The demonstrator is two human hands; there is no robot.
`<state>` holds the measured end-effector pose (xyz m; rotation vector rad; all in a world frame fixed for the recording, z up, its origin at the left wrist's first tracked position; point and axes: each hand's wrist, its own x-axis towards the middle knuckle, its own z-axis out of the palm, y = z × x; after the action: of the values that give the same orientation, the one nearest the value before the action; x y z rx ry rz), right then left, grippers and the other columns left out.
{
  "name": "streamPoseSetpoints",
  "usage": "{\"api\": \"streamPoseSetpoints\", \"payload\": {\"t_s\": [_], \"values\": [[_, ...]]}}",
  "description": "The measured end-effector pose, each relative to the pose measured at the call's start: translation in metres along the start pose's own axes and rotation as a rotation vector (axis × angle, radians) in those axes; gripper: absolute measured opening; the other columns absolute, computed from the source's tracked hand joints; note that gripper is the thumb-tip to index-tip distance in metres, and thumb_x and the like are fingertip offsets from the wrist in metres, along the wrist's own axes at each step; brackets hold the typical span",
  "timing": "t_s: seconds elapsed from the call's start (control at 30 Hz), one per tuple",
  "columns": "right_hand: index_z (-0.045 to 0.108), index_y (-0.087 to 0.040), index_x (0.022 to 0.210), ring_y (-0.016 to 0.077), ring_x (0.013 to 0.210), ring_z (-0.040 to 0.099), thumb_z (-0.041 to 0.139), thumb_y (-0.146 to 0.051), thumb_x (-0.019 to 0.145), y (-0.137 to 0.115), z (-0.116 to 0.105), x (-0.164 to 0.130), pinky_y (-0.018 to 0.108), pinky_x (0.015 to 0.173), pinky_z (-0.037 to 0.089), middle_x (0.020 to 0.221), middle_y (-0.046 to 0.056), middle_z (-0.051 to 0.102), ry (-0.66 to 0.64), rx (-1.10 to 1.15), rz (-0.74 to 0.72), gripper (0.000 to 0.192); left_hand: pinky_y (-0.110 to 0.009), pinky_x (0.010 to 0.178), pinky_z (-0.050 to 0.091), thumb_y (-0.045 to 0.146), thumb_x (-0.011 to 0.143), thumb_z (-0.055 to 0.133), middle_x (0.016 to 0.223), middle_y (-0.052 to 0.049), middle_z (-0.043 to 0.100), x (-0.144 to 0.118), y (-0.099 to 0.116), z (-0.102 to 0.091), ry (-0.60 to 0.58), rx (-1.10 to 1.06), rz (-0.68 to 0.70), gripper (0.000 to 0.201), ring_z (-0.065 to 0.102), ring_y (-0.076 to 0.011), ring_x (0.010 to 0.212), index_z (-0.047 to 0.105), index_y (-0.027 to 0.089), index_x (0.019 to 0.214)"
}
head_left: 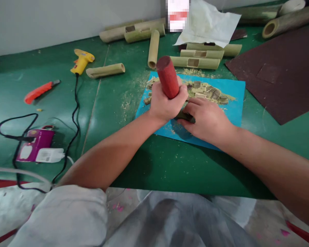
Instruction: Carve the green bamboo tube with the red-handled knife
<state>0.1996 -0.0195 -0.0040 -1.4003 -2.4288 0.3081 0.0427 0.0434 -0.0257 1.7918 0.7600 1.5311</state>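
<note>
My left hand (167,103) is wrapped round the thick red handle (168,77) of a tool, which stands upright with a slight tilt. Its working end is hidden behind my fingers. Just to the right, my right hand (208,116) is closed on a bamboo piece (186,117), mostly covered by the fingers; only a dark end shows by the thumb. Both hands are over a blue sheet (233,92), close together. Bamboo chips and shavings (208,92) lie heaped on the sheet behind them.
Cut bamboo tubes (203,63) lie at the back, some with square openings. To the left are a yellow glue gun (81,62), an orange utility knife (41,91) and a purple power strip (38,142) with black cords. A dark brown board (285,72) lies right on the green table (175,164).
</note>
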Motion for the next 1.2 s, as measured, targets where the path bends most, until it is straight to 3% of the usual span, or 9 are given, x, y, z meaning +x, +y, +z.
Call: {"api": "streamPoseSetpoints", "payload": {"t_s": [0.13, 0.23, 0.3, 0.63, 0.83, 0.97, 1.07, 1.2], "values": [[0.071, -0.020, 0.084, 0.0296, 0.093, 0.069, 0.067, -0.029, 0.093, 0.0011, -0.0010, 0.0011, 0.041, 0.080, 0.054, 0.092, 0.012, 0.073, -0.003, 0.024, 0.007, 0.014, -0.031, 0.050, 0.038, 0.040, 0.095, 0.076, 0.054, 0.007, 0.040, -0.0034, -0.0017, 0.0003, 0.054, -0.015, 0.028, 0.050, 0.036, -0.0082, 0.049, 0.046, 0.023, 0.060], [0.071, -0.020, 0.087, 0.0317, 0.098, 0.069, 0.070, -0.030, 0.091, 0.0003, -0.0029, 0.0013, 0.043, 0.085, 0.055, 0.094, 0.012, 0.073, -0.023, 0.001, 0.022, 0.011, -0.032, 0.055, 0.043, 0.053, 0.098, 0.073, 0.057, 0.006, 0.045, -0.0015, -0.0010, 0.0025, 0.114, -0.038, 0.056, 0.052, 0.043, -0.0084, 0.052, 0.049, 0.022, 0.063], [0.072, -0.018, 0.090, 0.0333, 0.103, 0.069, 0.071, -0.030, 0.091, -0.0012, -0.0034, 0.0013, 0.046, 0.090, 0.056, 0.097, 0.013, 0.073, -0.037, -0.020, 0.030, 0.012, -0.032, 0.056, 0.045, 0.058, 0.097, 0.073, 0.058, 0.005, 0.047, 0.0009, -0.0005, 0.0037, 0.091, -0.042, 0.063, 0.053, 0.046, -0.0083, 0.053, 0.052, 0.022, 0.064], [0.072, -0.016, 0.090, 0.0338, 0.101, 0.069, 0.069, -0.029, 0.090, -0.0018, -0.0031, -0.0003, 0.048, 0.091, 0.056, 0.098, 0.015, 0.074, -0.023, -0.044, 0.023, 0.013, -0.030, 0.063, 0.052, 0.043, 0.097, 0.077, 0.061, 0.004, 0.051, -0.0011, 0.0047, -0.0013, 0.027, 0.046, 0.046, 0.047, 0.053, -0.0103, 0.057, 0.052, 0.021, 0.064], [0.075, -0.014, 0.094, 0.0320, 0.103, 0.069, 0.068, -0.028, 0.093, -0.0032, -0.0013, -0.0008, 0.044, 0.090, 0.054, 0.103, 0.016, 0.075, -0.052, 0.054, 0.015, 0.015, -0.028, 0.056, 0.047, 0.037, 0.097, 0.075, 0.059, 0.005, 0.045, -0.0004, 0.0042, -0.0025, -0.050, 0.025, 0.022, 0.049, 0.044, -0.0085, 0.052, 0.046, 0.021, 0.061], [0.074, -0.015, 0.091, 0.0302, 0.096, 0.069, 0.065, -0.027, 0.095, -0.0050, -0.0025, -0.0013, 0.042, 0.082, 0.052, 0.097, 0.015, 0.074, -0.058, 0.037, 0.033, 0.016, -0.026, 0.053, 0.045, 0.043, 0.093, 0.079, 0.057, 0.005, 0.040, -0.0025, 0.0020, -0.0025, 0.013, 0.023, -0.034, 0.052, 0.039, -0.0076, 0.051, 0.045, 0.021, 0.060], [0.074, -0.015, 0.089, 0.0323, 0.100, 0.069, 0.067, -0.029, 0.094, -0.0060, -0.0037, -0.0022, 0.043, 0.085, 0.053, 0.098, 0.015, 0.074, -0.058, 0.011, 0.026, 0.016, -0.026, 0.052, 0.045, 0.054, 0.096, 0.073, 0.058, 0.005, 0.041, -0.0026, 0.0010, -0.0019, 0.096, 0.011, 0.030, 0.056, 0.040, -0.0081, 0.051, 0.044, 0.021, 0.061], [0.076, -0.014, 0.093, 0.0342, 0.104, 0.070, 0.068, -0.028, 0.093, -0.0088, -0.0038, -0.0037, 0.045, 0.087, 0.054, 0.102, 0.016, 0.076, -0.059, -0.010, 0.035, 0.016, -0.028, 0.056, 0.050, 0.054, 0.099, 0.071, 0.061, 0.004, 0.047, -0.0005, 0.0033, -0.0007, 0.053, 0.048, 0.069, 0.051, 0.047, -0.0094, 0.053, 0.050, 0.021, 0.065]]}}
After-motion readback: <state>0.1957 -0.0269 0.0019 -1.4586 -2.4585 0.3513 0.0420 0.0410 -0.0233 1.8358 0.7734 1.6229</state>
